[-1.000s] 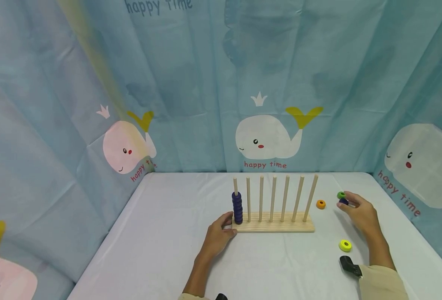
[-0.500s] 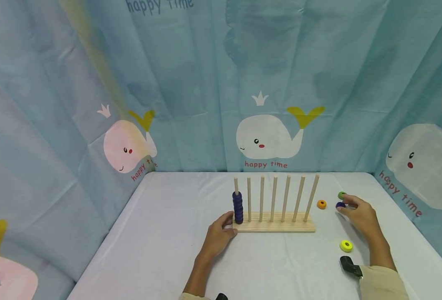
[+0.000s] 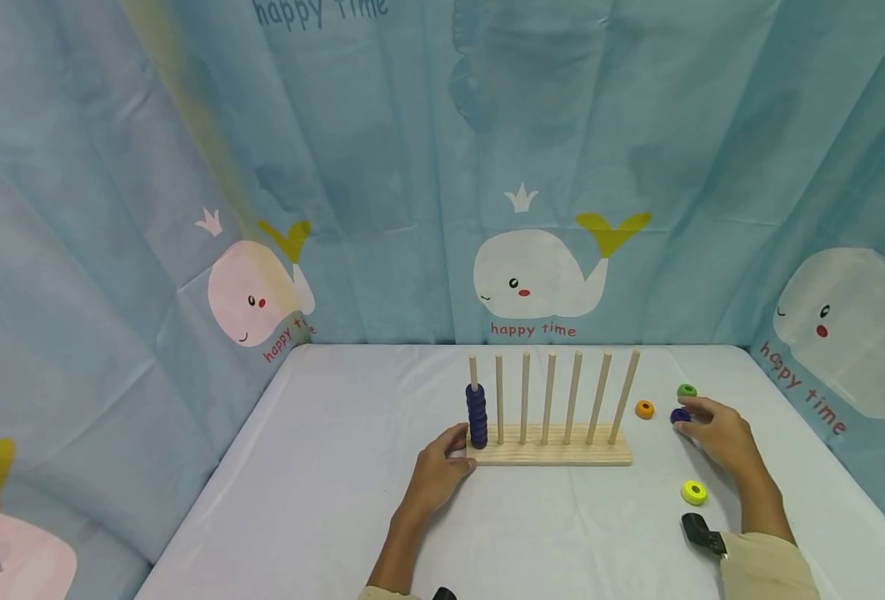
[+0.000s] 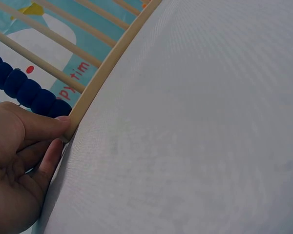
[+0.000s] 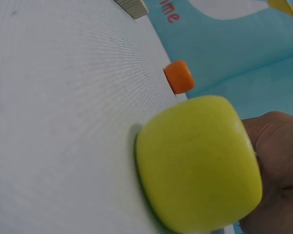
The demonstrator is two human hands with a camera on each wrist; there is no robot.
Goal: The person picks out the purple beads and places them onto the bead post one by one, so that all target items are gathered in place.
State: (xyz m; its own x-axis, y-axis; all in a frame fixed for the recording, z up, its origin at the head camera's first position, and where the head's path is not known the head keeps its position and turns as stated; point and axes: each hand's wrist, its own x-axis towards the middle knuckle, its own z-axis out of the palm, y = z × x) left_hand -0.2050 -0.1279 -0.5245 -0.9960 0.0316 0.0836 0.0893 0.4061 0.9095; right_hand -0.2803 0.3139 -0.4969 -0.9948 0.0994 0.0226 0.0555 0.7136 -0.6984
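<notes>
My left hand (image 3: pixel 437 475) grips the left end of a wooden abacus frame (image 3: pixel 551 452), thumb at its front edge in the left wrist view. The frame's leftmost peg bears a stack of dark blue beads (image 3: pixel 477 417); the other pegs are bare. On the right, my right hand (image 3: pixel 722 433) has its thumb and finger around a loose dark blue bead (image 3: pixel 680 416), which lies hole up at the tabletop. Beyond it sits a green bead (image 3: pixel 686 390), partly behind the fingers. In the right wrist view a yellow bead (image 5: pixel 198 165) hides the right fingertips.
An orange bead (image 3: pixel 644 409) lies between the frame and my right hand. Nearer the front, the yellow bead rests left of my right forearm. A white cloth covers the table (image 3: pixel 322 467), with a whale-print curtain (image 3: pixel 382 167) behind and at the sides.
My right hand has drawn slightly towards me, the dark blue bead moving with it away from the green bead, which shows more. The bead now lies flatter. My left hand stays put.
</notes>
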